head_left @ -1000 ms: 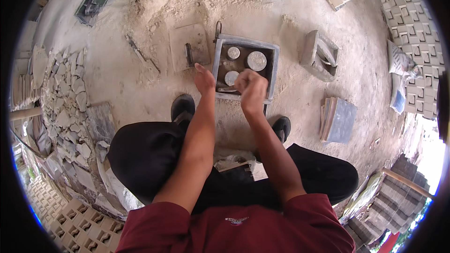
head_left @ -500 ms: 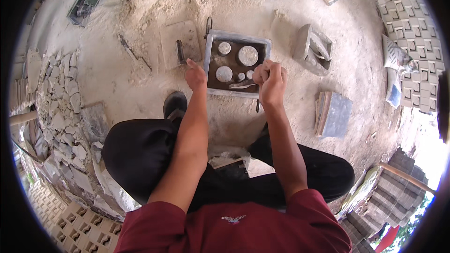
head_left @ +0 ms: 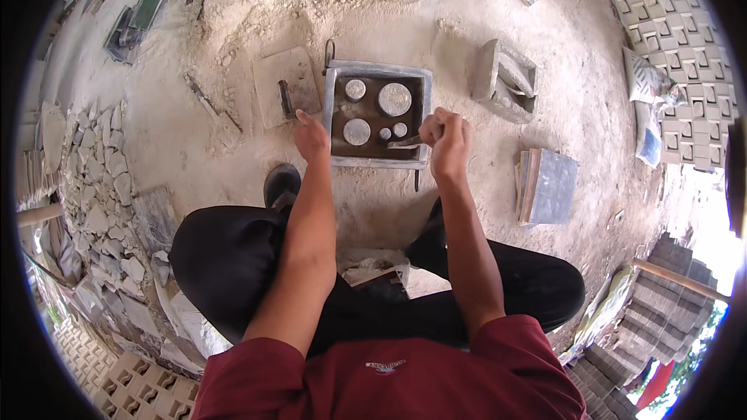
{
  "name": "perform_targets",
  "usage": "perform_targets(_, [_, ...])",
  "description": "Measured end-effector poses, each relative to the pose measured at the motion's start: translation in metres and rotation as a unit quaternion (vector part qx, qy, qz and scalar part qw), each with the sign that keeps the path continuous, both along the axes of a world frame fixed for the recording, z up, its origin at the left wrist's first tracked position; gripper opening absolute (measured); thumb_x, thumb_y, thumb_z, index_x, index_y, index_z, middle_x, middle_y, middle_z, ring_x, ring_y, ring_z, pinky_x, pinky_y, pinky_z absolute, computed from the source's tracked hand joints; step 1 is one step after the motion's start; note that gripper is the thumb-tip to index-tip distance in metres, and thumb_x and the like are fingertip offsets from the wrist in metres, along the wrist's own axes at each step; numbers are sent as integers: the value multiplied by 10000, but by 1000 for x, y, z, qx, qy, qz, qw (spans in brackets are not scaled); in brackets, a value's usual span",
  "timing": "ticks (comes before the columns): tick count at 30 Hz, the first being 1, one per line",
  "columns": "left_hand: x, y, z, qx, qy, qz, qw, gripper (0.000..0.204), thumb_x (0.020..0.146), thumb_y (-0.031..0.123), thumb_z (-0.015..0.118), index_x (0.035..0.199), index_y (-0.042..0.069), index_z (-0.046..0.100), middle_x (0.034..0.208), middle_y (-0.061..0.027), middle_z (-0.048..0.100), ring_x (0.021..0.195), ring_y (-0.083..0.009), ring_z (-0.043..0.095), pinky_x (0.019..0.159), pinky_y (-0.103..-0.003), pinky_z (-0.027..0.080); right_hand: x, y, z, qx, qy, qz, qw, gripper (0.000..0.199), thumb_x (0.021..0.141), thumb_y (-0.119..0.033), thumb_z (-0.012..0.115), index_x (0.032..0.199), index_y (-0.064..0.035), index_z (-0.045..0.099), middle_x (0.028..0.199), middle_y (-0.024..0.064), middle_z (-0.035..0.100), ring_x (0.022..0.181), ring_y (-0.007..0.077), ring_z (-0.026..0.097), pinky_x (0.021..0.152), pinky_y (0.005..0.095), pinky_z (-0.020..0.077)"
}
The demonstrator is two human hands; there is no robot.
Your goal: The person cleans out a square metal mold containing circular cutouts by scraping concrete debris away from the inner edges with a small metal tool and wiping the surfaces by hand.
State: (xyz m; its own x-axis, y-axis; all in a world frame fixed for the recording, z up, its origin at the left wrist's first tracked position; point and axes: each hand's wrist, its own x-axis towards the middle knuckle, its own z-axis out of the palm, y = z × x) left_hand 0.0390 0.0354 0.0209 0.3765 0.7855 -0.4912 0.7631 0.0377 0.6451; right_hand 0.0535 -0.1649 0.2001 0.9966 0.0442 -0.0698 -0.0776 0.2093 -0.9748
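A square grey metal mould [head_left: 378, 162] lies on the ground before me, with several round discs or plugs of different sizes in its dark inside. The largest disc [head_left: 395, 99] is at the far right. My right hand [head_left: 447, 140] is closed at the mould's right wall, gripping a thin flat tool [head_left: 403, 143]. The tool's blade-like end lies near two small round plugs at the near right; its exact kind is unclear. My left hand [head_left: 313, 140] is beside the mould's left wall, one finger stretched out and the others partly hidden. It shows nothing in its grip.
Left of the mould sits a flat plate with a handle [head_left: 285, 98], then a dusty trowel [head_left: 214, 109]. A block-shaped box [head_left: 504, 82] and stacked boards [head_left: 548, 187] stand to the right. Loose powder [head_left: 288, 8] is heaped beyond. Broken pieces [head_left: 101, 179] lie far left.
The view has shifted, so the mould appears further left and slightly lower. Relative to it, my right hand and the tool have moved a little to the right. My left hand stays beside it.
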Motion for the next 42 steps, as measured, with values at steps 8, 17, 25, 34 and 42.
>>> perform_targets(8, [2, -2, 10, 7, -4, 13, 1000, 850, 893, 605, 209, 943, -153, 592, 985, -339, 581, 987, -470, 541, 866, -509, 409, 7, -8, -6, 17, 28, -12, 999, 350, 841, -133, 372, 508, -104, 268, 481, -27, 220, 440, 97, 231, 425, 279, 181])
perform_targets(17, [1, 0, 11, 1, 2, 4, 1000, 821, 903, 586, 221, 908, -137, 610, 966, -333, 589, 965, -476, 547, 842, -515, 416, -8, -3, -3, -13, 2, 3, 1000, 323, 821, -129, 336, 503, -90, 293, 491, -13, 254, 442, 100, 254, 425, 279, 188])
perform_targets(25, [-4, -3, -4, 57, 4, 22, 998, 785, 910, 555, 239, 849, -125, 627, 909, -330, 601, 925, -472, 563, 813, -515, 433, -24, 4, -8, -20, -25, -10, 999, 367, 830, -187, 315, 481, -82, 274, 465, 15, 267, 433, 114, 243, 426, 282, 198])
perform_targets(34, [-1, -10, 11, 32, -11, -7, 999, 780, 910, 552, 224, 850, -106, 639, 916, -318, 603, 923, -463, 566, 823, -506, 432, -31, 19, -23, -40, -40, -24, 998, 376, 845, -257, 296, 513, -80, 279, 476, 18, 274, 453, 128, 272, 435, 290, 206])
perform_targets(42, [-5, -3, 10, 6, -13, -22, 1000, 752, 917, 535, 219, 826, -71, 655, 854, -294, 617, 889, -463, 570, 804, -515, 422, -40, 41, -16, -84, -56, 26, 995, 350, 836, -146, 285, 512, -15, 300, 496, 66, 346, 453, 153, 323, 437, 314, 263])
